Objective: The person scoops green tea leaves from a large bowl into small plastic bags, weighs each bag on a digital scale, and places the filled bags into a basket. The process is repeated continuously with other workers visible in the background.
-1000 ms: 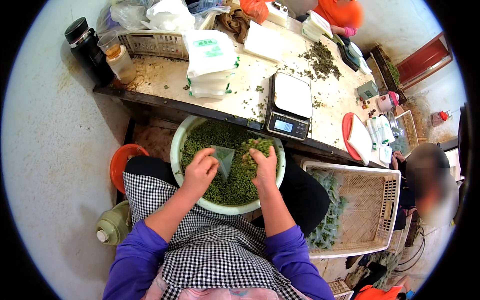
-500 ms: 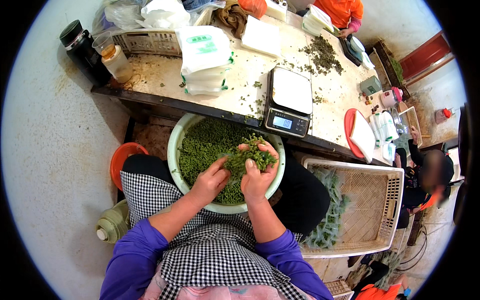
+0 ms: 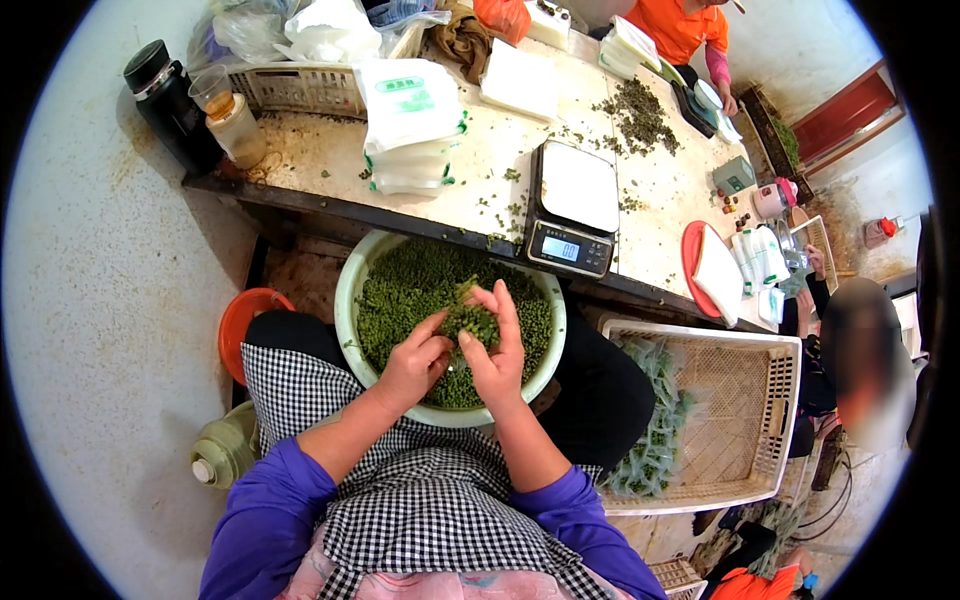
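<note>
A pale green basin [image 3: 347, 345] full of small round green berries [image 3: 410, 290], which look like green peppercorns, stands between my knees below the table edge. Over it my right hand [image 3: 498, 360] cups a bunch of green peppercorns [image 3: 468, 322], thumb in front and fingers raised behind. My left hand [image 3: 412, 368] meets the bunch from the left with thumb and fingertips pinched at its side. Exactly what those fingertips grip is partly hidden.
On the table are a digital scale [image 3: 574, 207], stacked white plastic bags [image 3: 412, 120] and a black flask [image 3: 172, 108]. A white crate [image 3: 735, 415] with filled clear bags stands at right, an orange bucket [image 3: 240, 325] at left. Other people work at right.
Both hands have shifted slightly, my right one leftward with its fingers straighter. Less of the bunch shows between them. The person in orange at the far side has moved a hand toward the bowls.
</note>
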A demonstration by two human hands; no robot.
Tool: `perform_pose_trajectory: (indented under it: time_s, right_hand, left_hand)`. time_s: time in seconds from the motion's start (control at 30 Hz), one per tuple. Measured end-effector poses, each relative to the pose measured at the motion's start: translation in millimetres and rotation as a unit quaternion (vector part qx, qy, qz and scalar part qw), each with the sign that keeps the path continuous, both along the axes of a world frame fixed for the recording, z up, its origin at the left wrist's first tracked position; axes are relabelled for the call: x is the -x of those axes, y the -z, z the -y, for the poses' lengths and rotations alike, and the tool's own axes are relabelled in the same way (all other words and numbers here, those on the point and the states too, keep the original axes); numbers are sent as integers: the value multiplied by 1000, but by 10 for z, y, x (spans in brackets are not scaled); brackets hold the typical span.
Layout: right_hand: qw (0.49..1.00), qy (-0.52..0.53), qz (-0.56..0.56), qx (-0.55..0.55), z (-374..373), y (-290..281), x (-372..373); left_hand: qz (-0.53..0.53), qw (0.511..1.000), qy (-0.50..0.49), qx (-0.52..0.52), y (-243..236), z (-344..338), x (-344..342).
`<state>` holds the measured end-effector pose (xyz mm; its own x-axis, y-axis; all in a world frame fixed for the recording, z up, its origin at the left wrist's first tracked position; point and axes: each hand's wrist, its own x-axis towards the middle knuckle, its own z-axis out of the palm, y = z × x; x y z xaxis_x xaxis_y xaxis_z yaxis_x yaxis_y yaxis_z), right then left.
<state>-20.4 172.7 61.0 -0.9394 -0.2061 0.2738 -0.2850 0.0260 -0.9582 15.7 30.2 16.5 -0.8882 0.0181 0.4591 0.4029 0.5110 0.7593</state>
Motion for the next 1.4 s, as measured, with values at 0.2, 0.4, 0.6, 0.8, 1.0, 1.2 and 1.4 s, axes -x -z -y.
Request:
perform_pose_trajectory:
  time_s: [0.2, 0.4, 0.6, 0.8, 1.0, 1.2, 1.4]
  right_hand:
    - [949, -55, -101, -292, -199, -34, 40]
    - [926, -46, 9, -375, -210, -141, 75]
    - [931, -52, 78, -352, -125, -477, -36]
    - [930, 6, 124, -345, -211, -289, 36]
    - [837, 12, 91, -539, -16, -153, 93]
    - [904, -55, 50, -420, -188, -398, -48]
    - [886, 7, 85, -456, -97, -314, 11]
  left_hand:
    - [25, 1000, -6, -14, -25, 3, -21]
    - [0, 1000, 20, -23, 42, 48, -79]
    - [2, 1000, -2, 14, 1, 59, -121]
    - [-25, 1000, 8, 3, -27, 56, -159]
    - [-41, 997, 33, 54, -30, 45, -204]
    - [1, 999, 5, 49, -43, 123, -211]
    - [-37, 998, 24, 45, -39, 71, -223]
